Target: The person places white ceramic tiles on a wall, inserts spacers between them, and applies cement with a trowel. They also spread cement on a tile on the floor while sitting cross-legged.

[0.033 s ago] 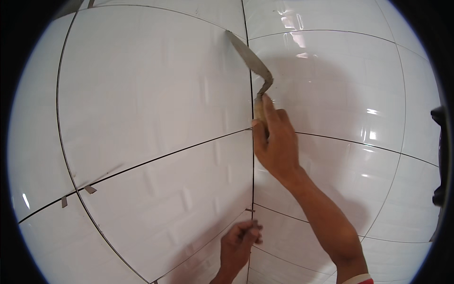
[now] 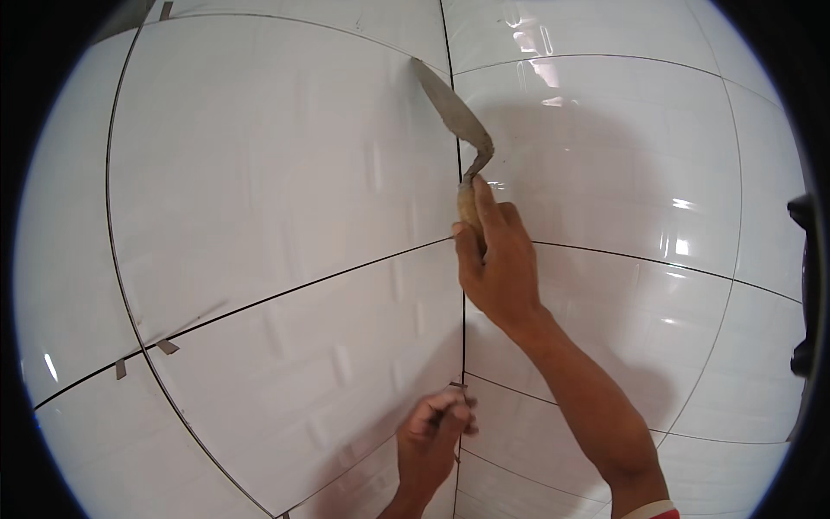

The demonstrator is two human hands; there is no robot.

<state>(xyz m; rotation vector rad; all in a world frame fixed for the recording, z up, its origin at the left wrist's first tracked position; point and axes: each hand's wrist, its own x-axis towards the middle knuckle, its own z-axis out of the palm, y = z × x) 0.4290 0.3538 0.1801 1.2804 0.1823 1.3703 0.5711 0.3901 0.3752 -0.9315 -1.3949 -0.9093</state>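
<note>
My right hand (image 2: 501, 264) is closed around the wooden handle (image 2: 468, 206) of a pointed trowel (image 2: 454, 108) with a grey blade and a bent neck. The blade slants up and left, its tip at the joint along the upper edge of a large white wall tile (image 2: 259, 147). Lower down, near the corner, my left hand (image 2: 430, 441) is curled with the fingertips pinched together. Whatever it may hold is too small to make out. Just above those fingers a small grey tile spacer (image 2: 457, 384) sits in the corner joint.
Glossy white tiles (image 2: 605, 173) cover the adjoining right wall, with dark joints between them. Small grey spacers (image 2: 167, 347) stick out of the joints at left, and another spacer (image 2: 166, 10) is at the top left. A dark object (image 2: 802, 285) stands at the right edge.
My right hand and the trowel have shifted slightly left, with the blade tip staying near the same joint. My left hand has moved a little left and up.
</note>
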